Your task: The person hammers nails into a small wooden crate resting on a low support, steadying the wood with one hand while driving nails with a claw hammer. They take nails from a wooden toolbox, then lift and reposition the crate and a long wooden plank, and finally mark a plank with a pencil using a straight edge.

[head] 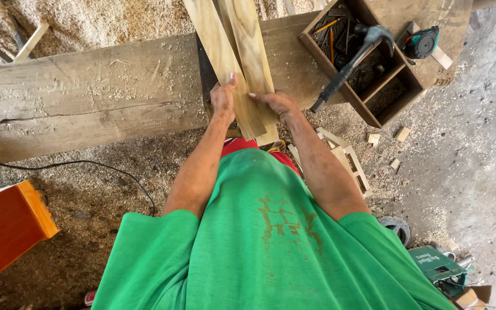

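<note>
Two pale wooden planks (242, 57) lie side by side across a thick, dusty wooden workbench (87, 97), their near ends sticking out over its front edge. My left hand (223, 99) grips the left plank near its end. My right hand (275, 103) holds the right plank's edge at about the same height. Both arms reach forward from my green shirt (265, 241).
A wooden compartment box (368, 63) of nails holds a hammer (348, 63) at the upper right, with a tape measure (423, 43) beside it. Sawdust covers the ground. A black cable (87, 163), an orange board (7, 227), small wood offcuts (386, 138) and a green power tool (437, 267) lie around.
</note>
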Motion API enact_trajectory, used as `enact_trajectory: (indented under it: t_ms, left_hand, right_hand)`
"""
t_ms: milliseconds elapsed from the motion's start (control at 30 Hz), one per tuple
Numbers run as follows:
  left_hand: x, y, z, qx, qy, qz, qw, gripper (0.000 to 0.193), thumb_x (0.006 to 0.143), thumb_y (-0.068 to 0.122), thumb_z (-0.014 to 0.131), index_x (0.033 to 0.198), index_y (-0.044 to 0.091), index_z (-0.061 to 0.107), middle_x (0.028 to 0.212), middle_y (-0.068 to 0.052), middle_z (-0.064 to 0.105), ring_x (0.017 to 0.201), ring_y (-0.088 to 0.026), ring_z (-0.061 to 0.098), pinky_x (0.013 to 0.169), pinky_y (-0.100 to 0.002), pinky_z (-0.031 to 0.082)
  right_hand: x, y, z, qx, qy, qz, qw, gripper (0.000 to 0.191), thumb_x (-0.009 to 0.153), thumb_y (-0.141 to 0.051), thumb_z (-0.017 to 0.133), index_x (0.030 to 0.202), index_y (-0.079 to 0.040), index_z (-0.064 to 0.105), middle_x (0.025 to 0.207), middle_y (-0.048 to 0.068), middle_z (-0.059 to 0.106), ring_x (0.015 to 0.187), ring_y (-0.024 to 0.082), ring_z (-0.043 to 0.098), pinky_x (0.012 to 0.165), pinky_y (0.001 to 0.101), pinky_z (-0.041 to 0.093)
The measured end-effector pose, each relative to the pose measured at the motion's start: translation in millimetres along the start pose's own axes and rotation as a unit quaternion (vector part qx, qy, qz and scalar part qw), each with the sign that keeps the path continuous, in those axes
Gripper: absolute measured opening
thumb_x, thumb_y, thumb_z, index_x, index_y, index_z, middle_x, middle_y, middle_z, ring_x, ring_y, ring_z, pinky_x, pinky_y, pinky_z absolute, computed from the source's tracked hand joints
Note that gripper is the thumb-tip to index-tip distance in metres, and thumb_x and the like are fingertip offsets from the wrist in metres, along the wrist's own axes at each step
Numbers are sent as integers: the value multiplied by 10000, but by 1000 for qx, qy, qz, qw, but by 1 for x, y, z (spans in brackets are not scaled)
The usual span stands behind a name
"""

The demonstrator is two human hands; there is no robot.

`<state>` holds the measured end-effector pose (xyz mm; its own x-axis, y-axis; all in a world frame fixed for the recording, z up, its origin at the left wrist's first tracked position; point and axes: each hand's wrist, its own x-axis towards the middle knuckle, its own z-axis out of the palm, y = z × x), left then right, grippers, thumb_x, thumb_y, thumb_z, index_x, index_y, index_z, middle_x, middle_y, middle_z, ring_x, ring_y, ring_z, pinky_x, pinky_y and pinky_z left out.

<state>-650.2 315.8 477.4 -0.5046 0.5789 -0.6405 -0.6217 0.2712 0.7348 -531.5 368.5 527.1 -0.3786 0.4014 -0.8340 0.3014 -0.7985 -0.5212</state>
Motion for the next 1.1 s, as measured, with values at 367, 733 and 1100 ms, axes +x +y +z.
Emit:
enact_trajectory:
  t_ms: [367, 733, 1100]
  left_hand:
    - [5, 14, -25, -26, -48, -84, 995, 486, 894, 379, 746, 1211, 15, 686, 1128, -102, 743, 994, -206, 705, 891, -403, 573]
    - [10, 5, -48, -177, 28, 21, 984, 315, 992, 357, 682, 949, 45, 686, 939, -76, 707, 822, -195, 653, 771, -386, 562]
    - [15, 24, -104, -405, -339, -118, 841, 410, 1075, 401, 442, 1112, 26, 603, 672, -10, 511, 554, -136, 470, 508, -276, 400]
  right_hand:
    - [11, -1, 18, 33, -69, 65, 995, 531, 821, -263, 820, 1221, 49, 661, 1154, 203, 745, 1054, 305, 743, 938, 489, 612]
    - [12, 19, 53, -36, 64, -152, 986, 579, 792, -256, 868, 1230, 52, 649, 1138, 172, 760, 1010, 246, 731, 894, 373, 587]
    - [15, 25, 66, -241, 187, -82, 949, 1017, 670, -499, 936, 1361, 59, 441, 1224, 220, 665, 1111, 327, 687, 967, 447, 563]
